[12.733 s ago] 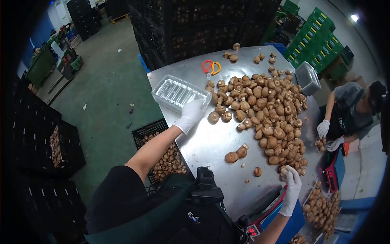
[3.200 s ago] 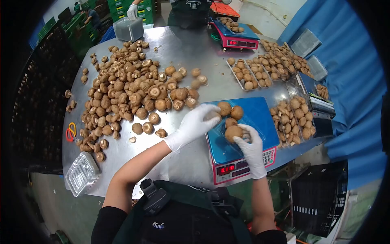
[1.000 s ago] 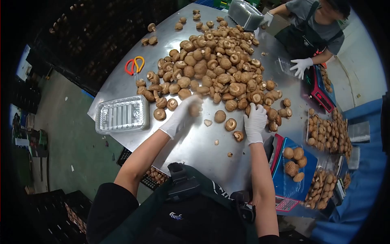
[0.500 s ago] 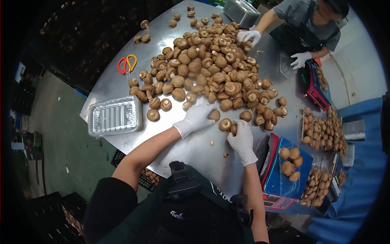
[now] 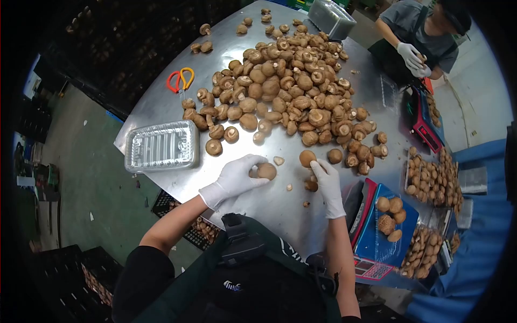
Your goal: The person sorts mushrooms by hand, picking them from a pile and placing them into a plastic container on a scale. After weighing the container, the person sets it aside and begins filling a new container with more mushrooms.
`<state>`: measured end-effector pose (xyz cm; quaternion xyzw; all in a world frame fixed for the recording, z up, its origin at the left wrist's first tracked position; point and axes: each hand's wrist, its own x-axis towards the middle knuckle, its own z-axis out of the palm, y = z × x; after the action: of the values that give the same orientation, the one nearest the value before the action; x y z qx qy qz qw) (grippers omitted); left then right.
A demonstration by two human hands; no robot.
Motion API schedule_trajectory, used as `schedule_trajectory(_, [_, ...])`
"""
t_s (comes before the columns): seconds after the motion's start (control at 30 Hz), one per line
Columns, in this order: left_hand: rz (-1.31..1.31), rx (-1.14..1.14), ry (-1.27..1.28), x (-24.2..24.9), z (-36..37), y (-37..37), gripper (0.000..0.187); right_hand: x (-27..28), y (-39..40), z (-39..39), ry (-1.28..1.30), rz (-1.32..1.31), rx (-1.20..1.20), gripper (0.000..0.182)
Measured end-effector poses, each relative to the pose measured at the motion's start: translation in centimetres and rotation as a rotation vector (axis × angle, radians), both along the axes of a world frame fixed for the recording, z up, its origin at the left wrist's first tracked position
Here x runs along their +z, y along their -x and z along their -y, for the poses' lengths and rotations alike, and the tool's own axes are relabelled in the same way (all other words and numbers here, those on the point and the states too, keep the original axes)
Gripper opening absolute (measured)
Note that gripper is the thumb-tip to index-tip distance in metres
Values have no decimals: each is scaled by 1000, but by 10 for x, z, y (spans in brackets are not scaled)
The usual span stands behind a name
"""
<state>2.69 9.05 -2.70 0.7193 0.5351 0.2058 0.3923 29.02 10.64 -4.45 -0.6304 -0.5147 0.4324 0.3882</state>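
My left hand [image 5: 235, 177], in a white glove, is closed around a brown mushroom [image 5: 266, 171] over the near part of the metal table [image 5: 242, 207]. To its right, my gloved right hand [image 5: 327, 185] has its fingers round a mushroom [image 5: 311, 184], and another mushroom [image 5: 307, 158] touches its fingertips. A pale stem piece [image 5: 278, 160] lies between the hands, with smaller bits nearer to me. Beyond both hands spreads a large heap of mushrooms [image 5: 291, 86].
Clear plastic trays [image 5: 161, 146] are stacked at the left, near red-and-yellow scissors [image 5: 181, 81]. At the right, a blue scale [image 5: 385, 231] bears several mushrooms, beside packed trays [image 5: 431, 177]. Across the table a co-worker [image 5: 417, 37] holds a mushroom near another scale [image 5: 425, 126].
My left hand has moved left and nearer to me with its mushroom. A stem piece now shows between my hands. The co-worker's hand has left the heap and come to their other hand.
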Motion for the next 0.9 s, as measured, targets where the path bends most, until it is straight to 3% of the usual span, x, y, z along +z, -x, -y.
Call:
schedule_trajectory(0.03, [81,26,-30,1,3,-3,53,14,4,5,172,-227,-14,27])
schedule_trajectory(0.17, [69,18,-132,-1,10,-15,49,17,-4,27,390,-248,149,34])
schedule_trajectory(0.27, [-273,-120,-281,-36,21,-18,50,2,-3,46,632,-129,234,37])
schedule_trajectory(0.33, [-282,-127,-240,-42,27,-20,52,-8,3,55,583,312,338,46])
schedule_trajectory(0.37, [-294,-116,-210,-42,29,-20,55,-9,3,58,587,306,336,46])
schedule_trajectory(0.43, [-291,-124,-172,-35,31,-17,56,0,8,62,347,655,207,50])
schedule_trajectory(0.5, [-289,-115,-144,-30,31,-10,58,10,9,62,412,682,229,44])
schedule_trajectory(0.6, [-242,-108,-121,-31,34,4,62,13,11,80,203,649,201,48])
schedule_trajectory(0.67, [-157,-52,-124,-37,34,14,61,20,19,88,-71,813,303,63])
schedule_trajectory(0.83, [-194,-64,-111,-31,35,17,60,1,19,86,-149,1078,408,70])
schedule_trajectory(0.9, [-211,-73,-104,-27,36,9,59,2,17,86,-41,1145,480,69])
